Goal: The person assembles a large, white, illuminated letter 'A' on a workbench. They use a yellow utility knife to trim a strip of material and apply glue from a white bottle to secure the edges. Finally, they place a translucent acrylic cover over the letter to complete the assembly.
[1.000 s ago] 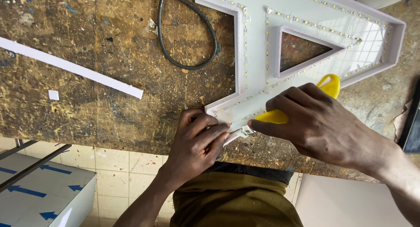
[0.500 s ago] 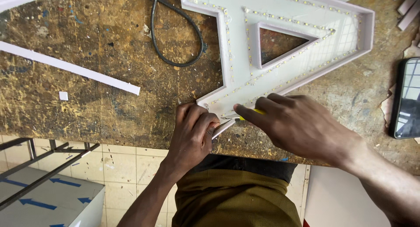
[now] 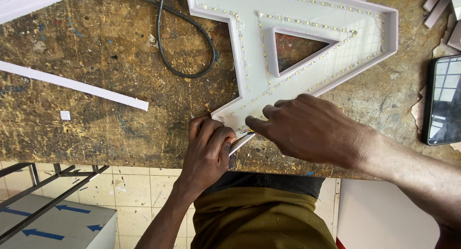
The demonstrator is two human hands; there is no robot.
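Note:
A white channel letter [image 3: 254, 71], shaped like a capital A with a triangular opening, lies on the worn wooden workbench [image 3: 96, 129]. Rows of small LED dots [image 3: 307, 23] run along its inside walls. My left hand [image 3: 209, 148] pinches the letter's near lower corner at the bench edge. My right hand [image 3: 312, 129] is closed over a yellow-handled cutter [image 3: 247, 132]. Only its thin tip and a speck of yellow show, pressed against that same corner between my two hands.
A black cable [image 3: 165, 42] loops on the bench left of the letter. A long white strip [image 3: 72, 83] lies at the far left and a dark phone [image 3: 444, 100] at the right edge. White offcuts [image 3: 439, 4] sit top right; a white box with blue arrows [image 3: 57, 227] stands on the floor.
My right hand has slid left and closed over the cutter, so its yellow handle is now hidden. The left hand stays on the corner. The camera has shifted slightly.

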